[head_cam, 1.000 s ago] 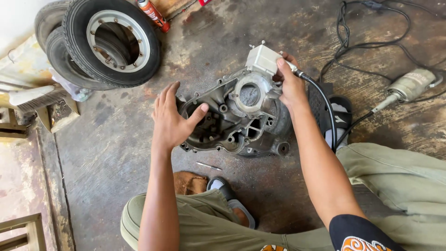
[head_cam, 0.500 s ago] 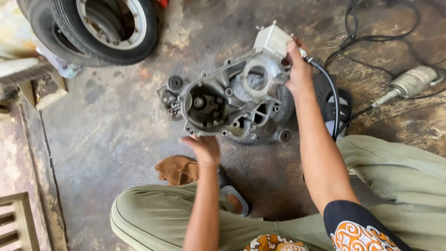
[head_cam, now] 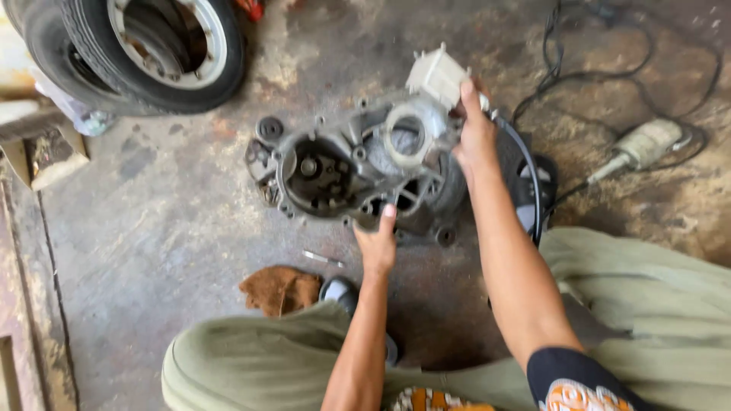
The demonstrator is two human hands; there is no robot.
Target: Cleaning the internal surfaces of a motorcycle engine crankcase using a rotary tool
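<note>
Two hands on an engine casing on the workshop floor

From above: the grey engine casing (head_cam: 358, 164) lies on stained concrete; the right hand (head_cam: 474, 135) grips its upper right end, the left hand (head_cam: 377, 243) clasps the near edge, beside a brown rag (head_cam: 280, 290).

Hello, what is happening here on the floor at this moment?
A person sits on a stained concrete floor with a grey metal engine casing in front of them. Their right hand grips its upper right end, beside a pale boxy part. Their left hand touches its lower edge. A tyre, a brown rag and a corded power tool lie nearby.
</note>
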